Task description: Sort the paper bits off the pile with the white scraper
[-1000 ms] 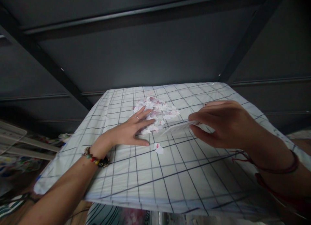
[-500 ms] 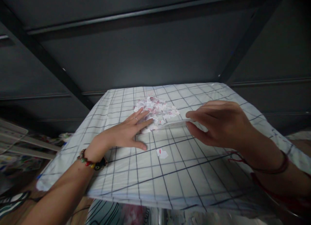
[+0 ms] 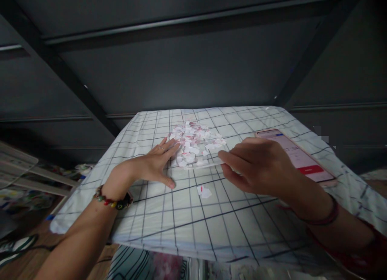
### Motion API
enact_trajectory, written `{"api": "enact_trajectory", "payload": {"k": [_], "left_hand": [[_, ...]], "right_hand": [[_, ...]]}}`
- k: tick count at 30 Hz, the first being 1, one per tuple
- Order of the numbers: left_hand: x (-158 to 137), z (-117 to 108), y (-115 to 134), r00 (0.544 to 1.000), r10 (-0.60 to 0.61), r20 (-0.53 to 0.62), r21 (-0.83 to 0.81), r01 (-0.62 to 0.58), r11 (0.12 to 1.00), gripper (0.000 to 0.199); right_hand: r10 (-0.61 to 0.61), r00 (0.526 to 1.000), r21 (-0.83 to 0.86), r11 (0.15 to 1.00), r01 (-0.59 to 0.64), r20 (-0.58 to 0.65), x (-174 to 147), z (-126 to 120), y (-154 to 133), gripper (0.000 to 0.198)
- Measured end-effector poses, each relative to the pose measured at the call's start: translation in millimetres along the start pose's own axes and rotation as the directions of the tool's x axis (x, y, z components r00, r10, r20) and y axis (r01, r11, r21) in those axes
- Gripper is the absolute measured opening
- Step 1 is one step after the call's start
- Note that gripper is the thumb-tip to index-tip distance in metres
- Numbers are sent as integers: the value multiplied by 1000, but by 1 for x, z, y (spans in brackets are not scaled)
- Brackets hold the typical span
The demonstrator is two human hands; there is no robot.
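Observation:
A pile of torn white paper scraps (image 3: 196,141), some marked red or pink, lies on a checked tablecloth (image 3: 163,223). My left hand (image 3: 154,161) rests open at the pile's left edge, its fingertips touching the nearest scraps. My right hand (image 3: 254,165) is closed in a pinch on one end of a thin pale strip (image 3: 208,164). That strip reaches left along the near edge of the pile; what it is made of is hard to tell. One loose paper scrap (image 3: 204,191) with a red mark lies apart, closer to me.
A phone (image 3: 308,159) with its screen lit lies to the right, partly behind my right hand and wrist. Dark panels (image 3: 181,66) stand behind the table's far edge. On the left are a pale slatted frame (image 3: 27,165) and a shoe (image 3: 18,245) on the floor.
My right hand has moved left and slightly nearer with the pale strip, uncovering the phone. My left hand has shifted a little left. The scraps look more gathered along the pile's near edge.

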State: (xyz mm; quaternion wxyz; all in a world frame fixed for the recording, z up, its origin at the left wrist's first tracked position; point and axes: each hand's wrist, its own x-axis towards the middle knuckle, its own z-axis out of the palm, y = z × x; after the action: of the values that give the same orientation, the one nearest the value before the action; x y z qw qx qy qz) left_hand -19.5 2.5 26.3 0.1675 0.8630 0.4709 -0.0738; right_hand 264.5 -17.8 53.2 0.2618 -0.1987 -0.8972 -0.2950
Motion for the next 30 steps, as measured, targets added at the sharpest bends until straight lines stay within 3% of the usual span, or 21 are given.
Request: {"api": "enact_trajectory", "payload": {"k": [5,11,18,24,30], "left_hand": [[1,0,2,1000,-16,19,5,16,1000,118],[1,2,0,1000,-5,16,-6,6,1000,118],[2,4,-2,1000,16,10,-13,-16,1000,118],[3,3,-1,999,-9,41,-13,10,1000,119],[3,7,-6,999,36,11,-19,-35,999,118]], "right_hand": [[29,997,-12,999,-30,-73,0,1,2,9],[12,1000,-16,1000,-12,8,7,0,-6,13],[-5,997,-10,1000,4,-81,3,-4,-1,11],[-9,1000,-7,1000,9,-7,6,-10,-5,14],[-23,999,-29,999,22,-33,1,-21,3,14]]}}
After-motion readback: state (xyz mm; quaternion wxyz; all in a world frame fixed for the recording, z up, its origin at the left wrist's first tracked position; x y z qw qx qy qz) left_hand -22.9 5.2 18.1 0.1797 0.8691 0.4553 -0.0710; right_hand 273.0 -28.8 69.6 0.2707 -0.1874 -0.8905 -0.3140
